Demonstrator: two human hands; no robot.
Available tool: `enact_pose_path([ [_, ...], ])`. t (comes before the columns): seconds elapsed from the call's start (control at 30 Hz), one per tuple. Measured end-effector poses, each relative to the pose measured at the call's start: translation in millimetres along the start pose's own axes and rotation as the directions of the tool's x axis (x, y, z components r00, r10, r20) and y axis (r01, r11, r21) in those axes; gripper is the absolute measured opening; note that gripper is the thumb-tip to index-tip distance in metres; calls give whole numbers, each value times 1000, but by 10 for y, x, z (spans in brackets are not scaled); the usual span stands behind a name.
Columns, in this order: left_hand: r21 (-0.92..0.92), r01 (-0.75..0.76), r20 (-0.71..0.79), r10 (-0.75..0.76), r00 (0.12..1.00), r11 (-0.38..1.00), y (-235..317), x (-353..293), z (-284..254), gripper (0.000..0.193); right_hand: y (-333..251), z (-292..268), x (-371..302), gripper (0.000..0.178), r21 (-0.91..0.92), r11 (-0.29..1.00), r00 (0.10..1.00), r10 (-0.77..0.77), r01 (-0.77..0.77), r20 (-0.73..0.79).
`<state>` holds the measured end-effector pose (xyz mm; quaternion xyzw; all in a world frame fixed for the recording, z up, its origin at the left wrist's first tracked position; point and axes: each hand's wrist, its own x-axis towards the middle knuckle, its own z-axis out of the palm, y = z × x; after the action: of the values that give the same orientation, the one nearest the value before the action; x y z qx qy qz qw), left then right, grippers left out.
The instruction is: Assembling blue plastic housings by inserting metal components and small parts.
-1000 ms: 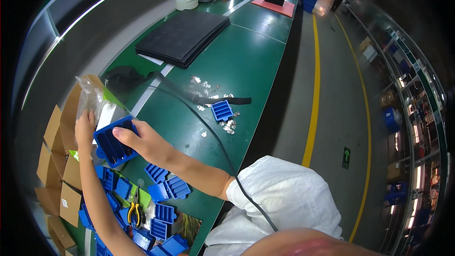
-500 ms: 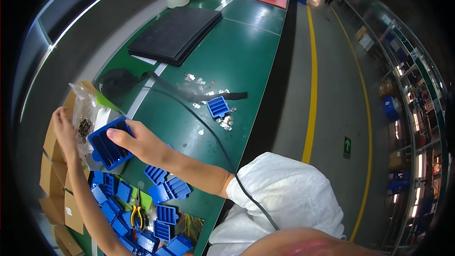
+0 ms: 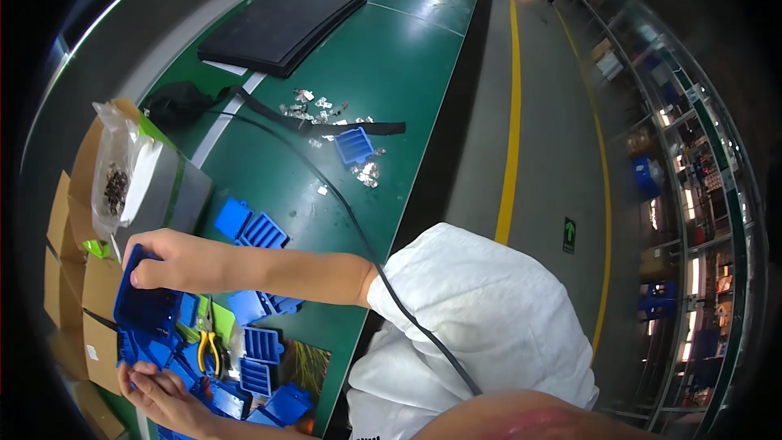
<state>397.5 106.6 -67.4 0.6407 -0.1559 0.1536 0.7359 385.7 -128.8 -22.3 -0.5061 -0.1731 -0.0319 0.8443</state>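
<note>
Before us stretches a long green worktable (image 3: pixel 407 57), with a flat stack of black sheets (image 3: pixel 285 24) farther along it. On our left stand opened brown cardboard cartons (image 3: pixel 104 297), and beside them a grey box (image 3: pixel 183 195) and a clear plastic bag (image 3: pixel 107 147) of small dark parts. Our right hand (image 3: pixel 159 259) is clenched round the upper end of a deep blue, open-faced plastic case (image 3: pixel 151 310), thumb over its rim. The case hangs tilted, and its long axis seems to run from that grip down toward us. Our left hand (image 3: pixel 159 398) is just below the case's lower end, apparently not touching it; its fingers bend together, and we cannot tell whether they hold anything. Ribbed blue plastic cases (image 3: pixel 265 345) lie jumbled near both hands, with yellow-and-black pliers (image 3: pixel 210 332) among them. Smallest, bright metal pieces (image 3: pixel 368 173) lie scattered on the worktable, well apart from both hands.
</note>
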Motion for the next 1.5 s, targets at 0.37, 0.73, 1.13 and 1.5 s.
enact_pose_path([
  [0.37,-192,16,171,18,985,981,189,-66,-243,22,-450,283,-661,19,502,721,718,-650,477,251],
  [0.73,-258,-116,244,181,953,959,410,-70,-371,27,-219,656,-602,11,585,269,363,-931,765,-47],
  [1.13,-345,-60,288,166,943,937,304,10,-382,25,-181,755,-579,11,542,443,505,-862,715,38],
  [1.5,-323,-68,217,144,965,944,353,-1,-376,24,-201,604,-626,10,387,617,578,-784,685,227],
])
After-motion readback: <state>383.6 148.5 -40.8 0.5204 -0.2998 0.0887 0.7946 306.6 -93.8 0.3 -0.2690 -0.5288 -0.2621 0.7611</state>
